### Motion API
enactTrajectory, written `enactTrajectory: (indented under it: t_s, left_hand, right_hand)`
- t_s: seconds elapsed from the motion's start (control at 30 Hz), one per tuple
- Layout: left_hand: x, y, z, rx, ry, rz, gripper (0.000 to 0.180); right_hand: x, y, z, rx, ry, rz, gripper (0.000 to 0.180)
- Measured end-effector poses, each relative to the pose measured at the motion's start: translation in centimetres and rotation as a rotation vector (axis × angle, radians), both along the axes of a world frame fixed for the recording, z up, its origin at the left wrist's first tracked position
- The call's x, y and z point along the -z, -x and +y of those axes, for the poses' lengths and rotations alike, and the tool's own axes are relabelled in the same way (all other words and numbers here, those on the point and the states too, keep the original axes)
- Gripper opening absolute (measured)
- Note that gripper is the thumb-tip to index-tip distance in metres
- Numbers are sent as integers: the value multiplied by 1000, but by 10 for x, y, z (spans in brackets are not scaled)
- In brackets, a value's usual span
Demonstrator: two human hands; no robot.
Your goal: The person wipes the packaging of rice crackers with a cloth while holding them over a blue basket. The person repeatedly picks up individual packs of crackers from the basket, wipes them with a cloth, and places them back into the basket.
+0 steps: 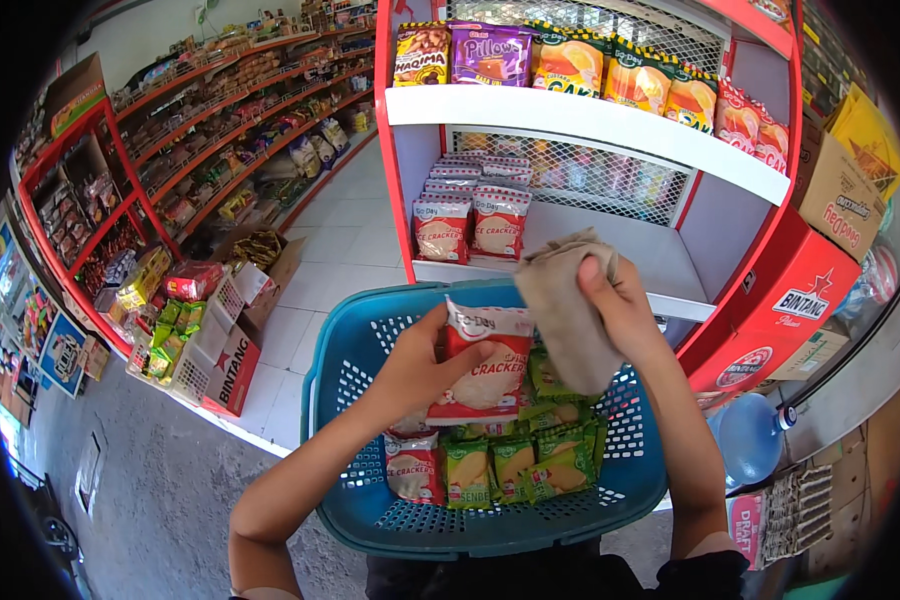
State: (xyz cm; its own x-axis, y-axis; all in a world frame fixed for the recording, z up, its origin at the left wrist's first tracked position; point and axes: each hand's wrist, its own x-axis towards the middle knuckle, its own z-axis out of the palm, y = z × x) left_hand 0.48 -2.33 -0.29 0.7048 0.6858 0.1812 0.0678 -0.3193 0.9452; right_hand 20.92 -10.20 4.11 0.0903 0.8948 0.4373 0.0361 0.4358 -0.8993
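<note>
My left hand [415, 365] grips a red and white cracker packet [485, 370] above a teal plastic basket [330, 350], thumb across its front. To the right, my right hand [618, 305] is closed on a greyish-beige cloth [570, 320], which hangs down beside the packet, apart from it or just touching; I cannot tell which. Inside the basket lie several green snack packets [560, 475] and another red and white cracker packet [413, 468] at the left. The held packet and the cloth hide part of the basket's contents.
Ahead stands a red-framed shelf [590, 110]; its lower level holds rows of cracker packets [470, 215], its upper one snack bags [570, 65]. Red cartons [760, 330] and a blue water jug [755, 440] stand at the right. Stocked shelving [240, 120] and a snack crate [195, 360] are at the left.
</note>
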Motion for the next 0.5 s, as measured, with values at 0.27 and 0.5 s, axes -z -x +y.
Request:
enactTrajectory:
  t_s: [0.27,0.5]
  left_hand:
    - [6,-6,-8,31,-361,-55,36]
    - [10,-14,-10,-137,-368,-83,32]
  right_hand:
    - [19,6,14,724,-145,-870,33]
    - [14,31,11,727,-241,-626,29]
